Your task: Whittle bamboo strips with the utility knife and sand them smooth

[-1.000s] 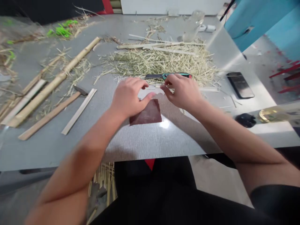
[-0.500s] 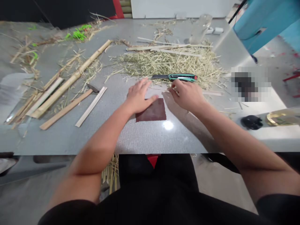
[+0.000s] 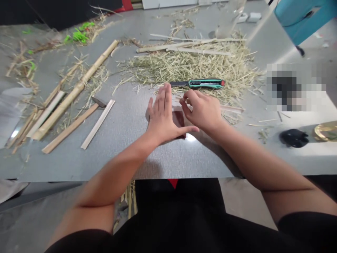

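Observation:
My left hand (image 3: 163, 117) is open, its fingers stretched forward and the thumb spread to the right. It covers much of a dark reddish-brown sheet (image 3: 179, 121) that looks like sandpaper; whether the palm touches it I cannot tell. Just to the right, my right hand (image 3: 204, 109) has thumb and forefinger pinched on a thin pale bamboo strip (image 3: 233, 109), part of which sticks out to the right from under the hand. Beyond both hands a green and black utility knife (image 3: 205, 83) lies with its dark blade out, pointing left.
A heap of pale shavings (image 3: 184, 66) lies behind the knife, with long strips (image 3: 200, 51) on top. At left are a bamboo pole (image 3: 79, 88), a wooden-handled tool (image 3: 72, 128) and a short flat strip (image 3: 98, 124). A black object (image 3: 293, 137) sits at right. A clear bottle (image 3: 230, 17) stands behind.
My left hand has shifted right and nearer me over the brown sheet, its thumb swinging out towards my right hand. The right hand stays pinched. The view has tilted slightly downwards.

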A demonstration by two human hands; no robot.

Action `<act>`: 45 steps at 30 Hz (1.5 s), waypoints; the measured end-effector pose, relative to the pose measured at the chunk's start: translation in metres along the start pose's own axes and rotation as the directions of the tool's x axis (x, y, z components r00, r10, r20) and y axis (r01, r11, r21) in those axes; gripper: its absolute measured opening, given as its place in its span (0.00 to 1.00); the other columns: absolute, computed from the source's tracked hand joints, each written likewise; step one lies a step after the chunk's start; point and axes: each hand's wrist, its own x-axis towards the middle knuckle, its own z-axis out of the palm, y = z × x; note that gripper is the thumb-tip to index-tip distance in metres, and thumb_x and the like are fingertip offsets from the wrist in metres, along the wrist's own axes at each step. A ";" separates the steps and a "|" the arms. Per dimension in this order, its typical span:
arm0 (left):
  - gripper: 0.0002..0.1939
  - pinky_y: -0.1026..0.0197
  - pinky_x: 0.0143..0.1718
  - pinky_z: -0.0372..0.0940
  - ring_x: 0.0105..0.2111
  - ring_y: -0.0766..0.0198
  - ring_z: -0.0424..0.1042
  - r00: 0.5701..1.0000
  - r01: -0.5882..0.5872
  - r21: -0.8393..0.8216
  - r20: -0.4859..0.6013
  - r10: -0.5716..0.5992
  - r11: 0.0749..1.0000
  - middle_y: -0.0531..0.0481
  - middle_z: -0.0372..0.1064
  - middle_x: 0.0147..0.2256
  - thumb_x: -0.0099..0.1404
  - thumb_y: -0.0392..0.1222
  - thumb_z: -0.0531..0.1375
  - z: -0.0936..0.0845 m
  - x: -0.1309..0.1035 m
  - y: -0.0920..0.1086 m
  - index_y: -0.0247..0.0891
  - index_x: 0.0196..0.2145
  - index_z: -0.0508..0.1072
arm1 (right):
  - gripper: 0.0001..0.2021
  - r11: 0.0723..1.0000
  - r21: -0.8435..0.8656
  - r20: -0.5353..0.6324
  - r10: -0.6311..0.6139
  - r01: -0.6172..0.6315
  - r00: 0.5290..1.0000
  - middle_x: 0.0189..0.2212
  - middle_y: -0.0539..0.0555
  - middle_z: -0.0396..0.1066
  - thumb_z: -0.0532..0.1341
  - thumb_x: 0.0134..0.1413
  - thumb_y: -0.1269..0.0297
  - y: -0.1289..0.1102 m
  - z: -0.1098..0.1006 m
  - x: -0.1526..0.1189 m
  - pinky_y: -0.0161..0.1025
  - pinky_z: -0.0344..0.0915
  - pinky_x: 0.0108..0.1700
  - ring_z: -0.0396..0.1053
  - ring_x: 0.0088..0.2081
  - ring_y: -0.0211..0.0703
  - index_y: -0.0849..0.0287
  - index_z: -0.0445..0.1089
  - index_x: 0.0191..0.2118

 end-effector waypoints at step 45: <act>0.65 0.24 0.89 0.22 0.92 0.40 0.30 0.917 -0.082 0.173 0.400 0.006 0.981 0.46 0.28 0.92 0.76 0.83 0.63 -0.017 0.005 -0.045 0.47 0.93 0.46 | 0.26 0.983 0.063 0.221 -0.184 0.174 0.958 0.44 0.59 0.82 0.56 0.84 0.46 0.030 0.000 -0.008 0.45 0.44 0.38 0.66 0.36 0.43 0.58 0.84 0.44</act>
